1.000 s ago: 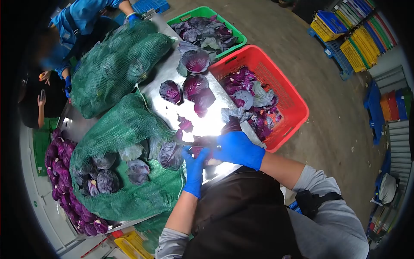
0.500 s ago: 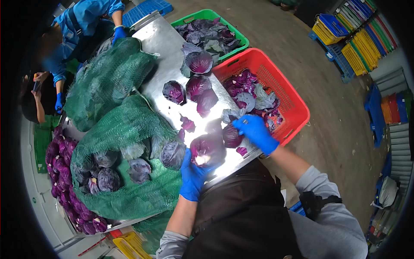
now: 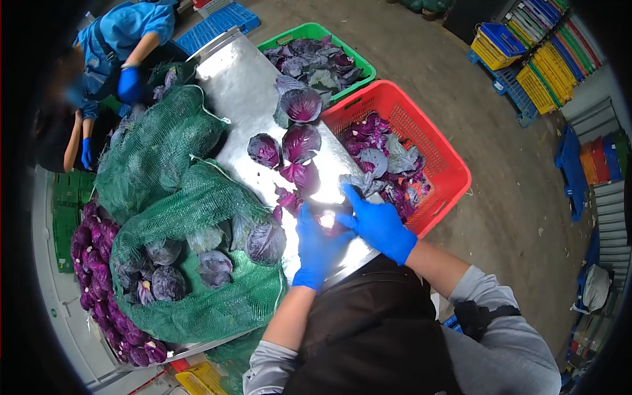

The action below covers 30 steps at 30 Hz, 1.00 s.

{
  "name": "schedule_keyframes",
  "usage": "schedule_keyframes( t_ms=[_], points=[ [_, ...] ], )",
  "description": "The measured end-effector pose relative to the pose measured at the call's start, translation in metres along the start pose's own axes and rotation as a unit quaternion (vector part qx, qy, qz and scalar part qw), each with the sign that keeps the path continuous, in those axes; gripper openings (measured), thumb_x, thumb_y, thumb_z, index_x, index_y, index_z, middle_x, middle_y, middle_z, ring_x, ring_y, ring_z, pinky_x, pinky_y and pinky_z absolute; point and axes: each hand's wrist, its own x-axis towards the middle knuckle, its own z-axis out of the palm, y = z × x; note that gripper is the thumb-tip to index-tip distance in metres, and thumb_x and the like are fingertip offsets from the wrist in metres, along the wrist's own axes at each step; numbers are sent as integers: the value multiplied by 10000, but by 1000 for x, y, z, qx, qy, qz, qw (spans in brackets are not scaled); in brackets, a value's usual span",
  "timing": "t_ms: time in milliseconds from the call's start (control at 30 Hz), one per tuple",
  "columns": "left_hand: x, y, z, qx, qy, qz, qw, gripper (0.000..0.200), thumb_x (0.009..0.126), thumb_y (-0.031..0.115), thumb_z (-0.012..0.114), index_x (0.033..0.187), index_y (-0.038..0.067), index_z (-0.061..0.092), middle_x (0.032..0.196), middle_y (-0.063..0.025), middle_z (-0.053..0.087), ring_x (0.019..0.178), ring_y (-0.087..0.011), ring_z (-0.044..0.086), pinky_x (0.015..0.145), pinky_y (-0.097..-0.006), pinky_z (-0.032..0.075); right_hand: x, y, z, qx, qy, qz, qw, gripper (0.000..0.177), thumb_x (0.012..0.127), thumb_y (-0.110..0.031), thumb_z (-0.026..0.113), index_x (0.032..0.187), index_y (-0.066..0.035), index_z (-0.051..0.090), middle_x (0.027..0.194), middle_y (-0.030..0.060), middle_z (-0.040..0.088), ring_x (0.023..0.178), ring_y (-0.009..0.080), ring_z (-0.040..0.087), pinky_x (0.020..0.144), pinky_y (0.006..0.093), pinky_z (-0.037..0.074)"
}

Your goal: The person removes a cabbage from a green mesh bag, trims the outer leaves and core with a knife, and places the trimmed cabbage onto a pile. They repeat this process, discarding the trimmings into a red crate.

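Note:
On the metal table [image 3: 234, 72], a red cabbage [image 3: 327, 219] shows between my gloved hands, blurred and mostly covered. My left hand [image 3: 316, 249], smeared by motion, is curled against its near left side. From the right comes my right hand [image 3: 383, 230], thumb and forefinger spread apart; the thumb reaches to the cabbage, and the other fingers are partly hidden. Just past the forefinger lies a grey-purple outer leaf [image 3: 361, 183]. Loose purple leaves [image 3: 301, 176] and a small cabbage [image 3: 264, 151] rest farther up the table. Another cabbage [image 3: 266, 243] sits left of my left hand.
A red crate [image 3: 442, 141] of leaf scraps stands at right, with a green crate [image 3: 366, 72] of leaves behind it. Green mesh sacks [image 3: 158, 155] of cabbages cover the table's left, beside piled purple cabbages [image 3: 99, 276]. A co-worker in blue [image 3: 122, 36] stands at far left.
My right hand has moved left towards my left hand, its thumb and forefinger now spread. The cabbage is now more covered by my hands. The co-worker's gloved hand has moved away from the sack.

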Motion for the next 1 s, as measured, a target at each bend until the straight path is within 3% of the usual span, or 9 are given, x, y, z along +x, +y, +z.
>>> schedule_keyframes(
  t_ms=[233,300,433,533,667,733,767,867,1000],
  points=[
    [2,0,13,14,55,60,997,853,664,400,770,1255,-60,360,1187,-249,476,1096,-406,451,922,-469,383,-15,2,30,-127,145,-83,978,579,905,-410,479,1363,-72,372,642,102,582,462,241,575,389,389,428],
    [-4,-7,22,48,69,53,995,899,655,407,774,1284,-57,329,1218,-261,457,1129,-418,430,945,-471,372,-7,-1,22,-145,23,-70,987,268,857,-264,555,1094,-140,567,1046,87,587,921,226,602,607,331,512],
    [-23,-13,21,51,63,51,995,1084,576,394,829,1357,-58,229,1357,-294,319,1227,-449,348,1027,-485,314,22,9,-4,-95,29,-94,991,171,814,-213,575,972,-155,607,930,62,582,907,221,597,623,349,498],
    [-31,-25,12,8,72,77,994,1126,525,338,872,1356,-61,225,1369,-266,301,1234,-396,362,1040,-449,308,32,10,-7,106,-19,-23,994,209,787,-271,617,933,-122,620,985,100,609,896,263,608,735,344,492],
    [-38,-34,0,-247,66,12,967,1075,535,277,883,1344,-51,256,1280,-150,383,1202,-256,395,1041,-387,311,66,74,44,-32,77,8,996,351,801,-400,596,931,-75,623,810,175,647,759,339,641,689,443,514],
    [-40,-36,-7,-244,81,14,966,1069,531,264,881,1342,-51,261,1282,-148,384,1190,-261,404,1039,-389,314,66,74,5,6,117,206,972,399,811,-397,584,1021,-57,595,852,212,648,805,344,643,685,458,510],
    [-39,-30,-6,-247,110,9,963,1040,549,275,869,1335,-53,272,1270,-156,393,1172,-270,416,1030,-372,324,66,84,13,-78,114,171,975,591,823,-382,610,1287,-67,424,773,166,649,642,336,641,577,409,511],
    [-20,-40,4,-48,106,8,993,1014,568,298,850,1329,-57,282,1268,-164,397,1163,-278,423,1030,-357,322,30,36,32,-70,136,-59,986,704,841,-459,562,1369,-75,300,754,158,643,590,336,628,533,404,503],
    [-8,-35,5,-76,73,40,994,766,575,118,806,1214,-17,406,1154,-136,490,1046,-227,508,923,-351,416,-8,-12,24,-79,5,-98,992,645,886,-483,471,1367,-81,318,749,134,646,594,316,631,497,407,486]
  ],
)
